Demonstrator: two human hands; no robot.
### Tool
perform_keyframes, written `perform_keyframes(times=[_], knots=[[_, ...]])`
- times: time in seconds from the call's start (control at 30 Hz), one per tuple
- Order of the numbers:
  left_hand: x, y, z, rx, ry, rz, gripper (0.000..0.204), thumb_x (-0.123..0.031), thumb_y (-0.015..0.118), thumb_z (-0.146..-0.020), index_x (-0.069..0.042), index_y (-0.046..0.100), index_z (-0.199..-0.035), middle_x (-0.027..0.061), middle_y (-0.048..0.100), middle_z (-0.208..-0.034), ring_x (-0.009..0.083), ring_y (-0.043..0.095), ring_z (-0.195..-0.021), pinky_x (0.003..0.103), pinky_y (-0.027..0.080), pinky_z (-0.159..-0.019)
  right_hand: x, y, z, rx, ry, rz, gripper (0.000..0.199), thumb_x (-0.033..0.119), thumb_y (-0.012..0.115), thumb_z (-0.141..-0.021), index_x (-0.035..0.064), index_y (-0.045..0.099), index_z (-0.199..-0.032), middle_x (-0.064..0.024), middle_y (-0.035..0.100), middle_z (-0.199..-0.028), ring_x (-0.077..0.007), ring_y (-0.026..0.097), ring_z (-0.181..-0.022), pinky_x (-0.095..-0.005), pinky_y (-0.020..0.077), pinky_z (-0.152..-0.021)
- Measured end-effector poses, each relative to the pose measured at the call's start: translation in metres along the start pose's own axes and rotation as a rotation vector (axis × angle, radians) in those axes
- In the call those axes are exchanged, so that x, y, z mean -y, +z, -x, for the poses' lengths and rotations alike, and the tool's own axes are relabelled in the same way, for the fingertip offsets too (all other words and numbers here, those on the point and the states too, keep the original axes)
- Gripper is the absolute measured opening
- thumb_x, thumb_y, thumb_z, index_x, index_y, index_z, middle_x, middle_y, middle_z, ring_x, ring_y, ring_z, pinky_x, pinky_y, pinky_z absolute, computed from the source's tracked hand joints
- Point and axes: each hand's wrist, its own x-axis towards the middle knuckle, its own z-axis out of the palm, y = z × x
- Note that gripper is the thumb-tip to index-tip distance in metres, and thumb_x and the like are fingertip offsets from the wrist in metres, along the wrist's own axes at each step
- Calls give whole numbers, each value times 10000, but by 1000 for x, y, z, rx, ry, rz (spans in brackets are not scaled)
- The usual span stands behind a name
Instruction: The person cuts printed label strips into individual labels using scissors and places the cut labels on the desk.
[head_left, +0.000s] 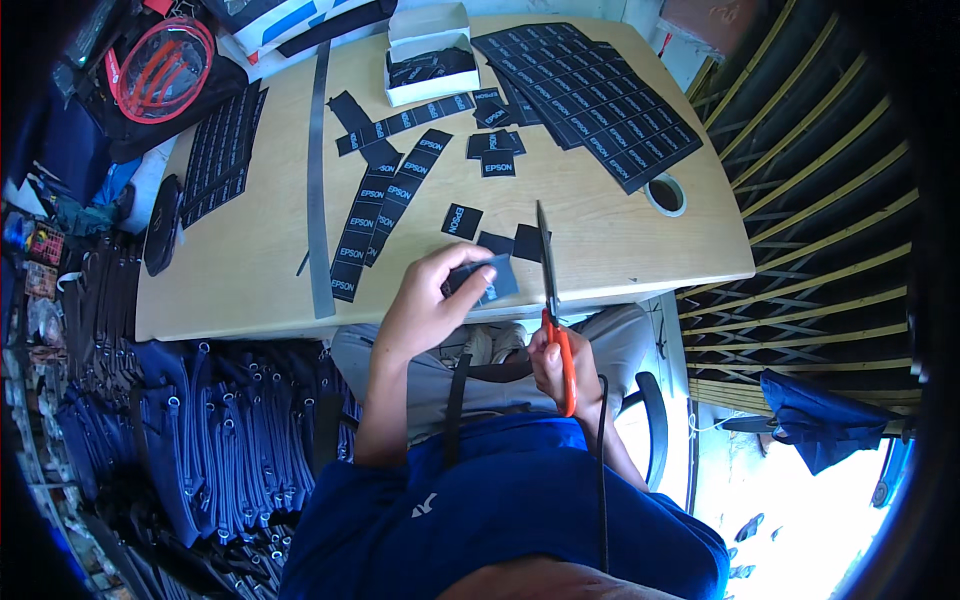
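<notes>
The left hand [425,305] is closed on a small black label piece [487,278]. The thumb and fingers pinch it from the left side, and the piece sticks out to the right of the hand. It is held just past the near edge of the wooden table [640,250], close to the person's body.

The right hand [556,365] is wrapped tight around the orange handles of one pair of scissors [553,300]. The blades point up and away from the person. They stand just to the right of the label piece and look almost shut. I cannot tell if they touch it.

On the table, just beyond the label piece, three small cut black labels [462,220] lie near the edge. Farther in there are about three long strips of labels [375,215], lying slanted. One long grey ruler [319,180] lies to the left of the strips. One open white box [430,65] sits at the far side of the table, with black labels inside. A stack of big black label sheets [590,95] lies at the far right. One roll of tape [665,193] sits near the right edge.
</notes>
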Motion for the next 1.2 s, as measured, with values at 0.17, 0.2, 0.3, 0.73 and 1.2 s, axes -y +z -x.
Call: perform_keyframes(times=[0.17, 0.2, 0.3, 0.73, 1.2], knots=[[-9, 10, 8, 217, 17, 162, 173, -26, 677, -799, 26, 596, -942, 35, 632, -864, 60, 579, -795, 201, 462, -706, 15, 8, -2, -24, -47, -217, 435, 421, 615, -850, 2, 516, -912, 32, 471, -598, -19, 421, -499, -183, 328, -442], [-13, 12, 9, 240, -3, 192, 201, -19, 690, -786, 29, 592, -955, 52, 636, -879, 84, 593, -840, 214, 464, -740, 19, 9, -3, -61, -27, -202, 368, 355, 628, -854, 8, 513, -895, 36, 470, -593, -16, 421, -492, -180, 327, -433], [-10, 19, 14, 223, -11, 273, 232, -23, 693, -785, 29, 583, -982, 66, 633, -917, 97, 596, -861, 227, 472, -754, 33, 15, -5, -124, 0, -96, 202, 170, 642, -854, 27, 500, -849, 48, 474, -587, -5, 425, -488, -174, 327, -418], [-4, 18, 32, -23, -243, 395, 173, -90, 690, -811, 14, 594, -912, 41, 633, -721, 65, 580, -650, 198, 446, -577, 12, -10, 10, -89, -135, -187, 210, 189, 619, -853, 4, 523, -882, 10, 520, -690, -36, 482, -596, -182, 372, -520], [-8, 28, 22, -240, -130, 415, 129, -78, 664, -832, 2, 567, -801, 74, 646, -736, 76, 582, -629, 205, 453, -576, -16, -3, 42, 258, -61, 82, 650, 607, 522, -816, -14, 472, -1003, -5, 396, -665, -110, 370, -572, -263, 336, -540]])
